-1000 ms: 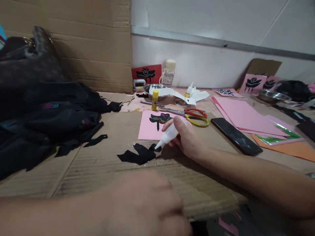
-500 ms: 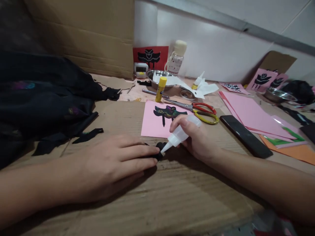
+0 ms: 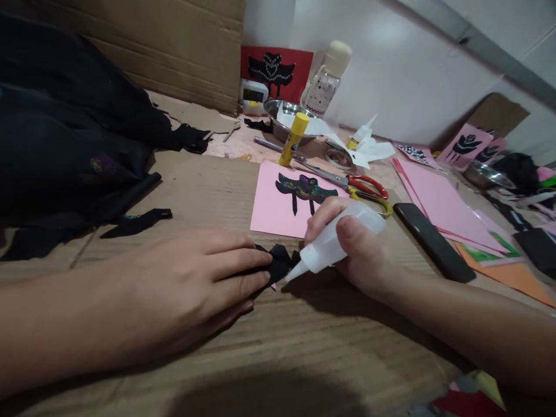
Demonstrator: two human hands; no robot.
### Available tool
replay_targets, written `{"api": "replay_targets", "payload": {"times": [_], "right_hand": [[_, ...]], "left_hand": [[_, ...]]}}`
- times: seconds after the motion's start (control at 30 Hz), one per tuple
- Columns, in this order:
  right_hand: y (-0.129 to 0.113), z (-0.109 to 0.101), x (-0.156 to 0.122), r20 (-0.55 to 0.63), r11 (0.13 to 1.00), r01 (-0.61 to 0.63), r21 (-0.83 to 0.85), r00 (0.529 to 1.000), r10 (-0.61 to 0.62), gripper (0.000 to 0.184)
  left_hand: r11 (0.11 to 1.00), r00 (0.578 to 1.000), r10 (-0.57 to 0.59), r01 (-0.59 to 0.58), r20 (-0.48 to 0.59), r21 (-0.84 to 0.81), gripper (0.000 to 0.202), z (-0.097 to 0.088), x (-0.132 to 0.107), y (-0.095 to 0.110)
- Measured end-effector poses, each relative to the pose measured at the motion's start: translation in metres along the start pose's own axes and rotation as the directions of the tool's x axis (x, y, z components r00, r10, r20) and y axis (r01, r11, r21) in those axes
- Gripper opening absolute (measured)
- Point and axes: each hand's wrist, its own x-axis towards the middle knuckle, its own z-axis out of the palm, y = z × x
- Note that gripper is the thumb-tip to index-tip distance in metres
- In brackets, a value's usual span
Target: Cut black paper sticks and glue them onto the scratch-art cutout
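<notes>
My left hand (image 3: 204, 284) lies flat, fingers stretched, its fingertips on a small black cutout (image 3: 280, 262) on the cardboard sheet (image 3: 243, 370). Part of the cutout is hidden under the fingers, and a bit of pink shows at its lower edge. In my right hand (image 3: 360, 249) is a white squeeze bottle (image 3: 332, 237), tilted so its pointed nozzle is close to the cutout's right edge. Whether the tip touches anything I cannot tell. Just beyond, a pink card (image 3: 271, 202) carries a black hat-like shape (image 3: 304, 188) with glittery colours.
Behind the card are a yellow glue stick (image 3: 294, 139), scissors (image 3: 369, 188) with red and yellow handles, and a metal bowl (image 3: 275, 113). A black phone (image 3: 434, 242) and pink sheets (image 3: 447, 202) lie to the right. Black fabric (image 3: 65, 133) is heaped at left.
The bottle's nozzle has moved off the black cutout to its lower right edge. More of the cutout shows beside my left fingertips. The camera view has tilted a little.
</notes>
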Motion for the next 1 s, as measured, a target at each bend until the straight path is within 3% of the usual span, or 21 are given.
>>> {"api": "replay_targets", "payload": {"times": [0.17,1.0], "right_hand": [[0.0,0.013,0.007,0.053,0.999,-0.037,0.038,0.998,0.035,0.051],[-0.003,0.015,0.007,0.058,0.999,-0.039,-0.007,0.998,0.04,0.054]], "left_hand": [[0.997,0.999,-0.029,0.03,0.022,-0.07,0.05,0.001,-0.002,-0.001],[0.985,0.997,-0.059,0.067,0.053,-0.161,0.04,0.004,-0.005,-0.002]]}}
